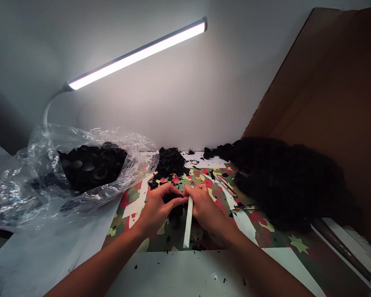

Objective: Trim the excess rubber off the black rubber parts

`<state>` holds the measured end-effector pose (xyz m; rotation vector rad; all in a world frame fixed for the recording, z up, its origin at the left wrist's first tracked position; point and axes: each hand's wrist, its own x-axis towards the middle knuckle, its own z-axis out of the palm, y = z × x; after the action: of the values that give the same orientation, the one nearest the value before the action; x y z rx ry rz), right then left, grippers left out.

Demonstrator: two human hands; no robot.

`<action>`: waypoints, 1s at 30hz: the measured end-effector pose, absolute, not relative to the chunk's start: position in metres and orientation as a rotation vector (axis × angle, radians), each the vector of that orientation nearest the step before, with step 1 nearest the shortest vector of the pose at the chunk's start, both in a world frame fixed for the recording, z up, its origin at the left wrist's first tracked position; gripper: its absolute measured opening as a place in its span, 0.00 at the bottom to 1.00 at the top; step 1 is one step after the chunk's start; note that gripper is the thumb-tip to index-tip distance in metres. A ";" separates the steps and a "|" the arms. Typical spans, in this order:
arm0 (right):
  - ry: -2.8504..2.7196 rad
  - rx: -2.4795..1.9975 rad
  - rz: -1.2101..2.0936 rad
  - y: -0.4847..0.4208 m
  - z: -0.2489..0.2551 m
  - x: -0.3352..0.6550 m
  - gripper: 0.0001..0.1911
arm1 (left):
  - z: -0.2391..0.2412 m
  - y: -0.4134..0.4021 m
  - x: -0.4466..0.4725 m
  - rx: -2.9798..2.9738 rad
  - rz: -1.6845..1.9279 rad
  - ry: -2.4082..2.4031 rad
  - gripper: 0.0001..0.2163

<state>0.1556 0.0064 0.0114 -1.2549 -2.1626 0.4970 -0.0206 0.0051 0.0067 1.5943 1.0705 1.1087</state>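
As seen from the head camera, found left hand (156, 208) and right hand (203, 205) close together over a camouflage sheet (159, 240) on a white worktop (160, 272). Recorded left grip as a pinch, with thumb and fingers pressed on a black piece (173, 198); cannot tell its full shape, owing to cover by the fingers. Recorded right grip as closed around a white handle (188, 227), with thumb and forefinger set high along it. Noted that handle as slightly tilted, lower end projecting toward the wearer; cannot make out the form of its upper tip. Located black piece between both hands, just beside the handle, above dark scraps (176, 212) lying under the fingers.

Logged at left a clear bag (15, 202), crumpled and open, with black discs (94, 167) heaped inside. Logged beyond the hands, near the bag's edge, a black scrap heap (170, 163). Logged at right a large black pile (290, 181), in front of upright cardboard (336, 82). Found slim tools (227, 186) on the sheet, between right hand and pile. Found black flecks (224, 280) scattered across the worktop toward the wearer. Noted overhead a lit lamp (139, 55) on a curved neck, slanting upward to the right before a pale wall (173, 113).
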 end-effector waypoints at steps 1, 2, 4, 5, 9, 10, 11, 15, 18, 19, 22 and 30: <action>-2.195 -1.256 0.441 0.006 0.011 0.155 0.09 | 0.006 0.005 -0.020 1.568 1.111 1.047 0.09; -2.217 -1.252 0.393 0.005 0.012 0.154 0.09 | 0.006 0.005 -0.020 1.537 1.115 1.022 0.09; -2.228 -1.240 0.333 0.002 0.013 0.151 0.10 | 0.003 0.005 -0.019 1.477 1.137 0.995 0.06; -2.221 -1.236 0.326 0.001 0.013 0.150 0.10 | 0.002 0.005 -0.019 1.454 1.153 0.998 0.05; -2.137 -1.265 0.403 0.000 0.015 0.147 0.09 | -0.004 0.006 -0.017 1.394 1.209 1.020 0.05; -2.119 -1.276 0.421 0.000 0.015 0.146 0.09 | -0.005 0.007 -0.017 1.393 1.220 1.019 0.05; -2.106 -1.286 0.433 0.000 0.015 0.146 0.08 | -0.006 0.007 -0.016 1.405 1.231 1.019 0.06; -2.092 -1.314 0.420 0.003 0.010 0.145 0.07 | -0.010 0.007 -0.016 1.573 1.338 1.036 0.08; -2.068 -1.362 0.403 0.007 0.007 0.147 0.08 | -0.010 0.006 -0.017 1.768 1.358 0.931 0.08; -2.059 -1.371 0.410 0.008 0.006 0.149 0.08 | -0.009 0.005 -0.018 1.795 1.340 0.893 0.08; -2.046 -1.313 0.512 0.011 0.007 0.154 0.08 | -0.005 0.008 -0.021 1.661 1.283 0.864 0.07; -1.856 -1.061 1.011 0.009 0.012 0.160 0.11 | -0.001 0.021 -0.027 1.270 1.313 0.892 0.08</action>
<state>0.1596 0.0093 0.0120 -1.0612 -1.8557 1.0112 -0.0270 0.0209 -0.0011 1.2699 0.8921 1.3133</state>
